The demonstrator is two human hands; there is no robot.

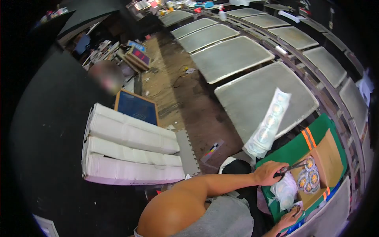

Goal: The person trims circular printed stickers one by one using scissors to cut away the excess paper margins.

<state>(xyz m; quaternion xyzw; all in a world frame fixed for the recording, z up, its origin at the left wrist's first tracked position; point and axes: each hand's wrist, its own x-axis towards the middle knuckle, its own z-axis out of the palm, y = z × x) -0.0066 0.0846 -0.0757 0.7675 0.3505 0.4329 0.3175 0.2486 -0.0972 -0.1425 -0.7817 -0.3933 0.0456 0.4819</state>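
My left hand grips dark-handled scissors, whose blades point over the cardboard box toward the round pieces inside. My right hand, lower down, holds a round printed cutout with a dark rim and orange centre. Between my hands is a crumpled pile of clear film. Several similar round cutouts lie heaped in the open cardboard box. The box sits within a green fabric piece with orange and silver stripes.
A long film strip with round prints lies across the nearest grey platen. More platens stretch away in rows. White cartons are stacked at left, beside a wood-framed screen. Another person is beyond them.
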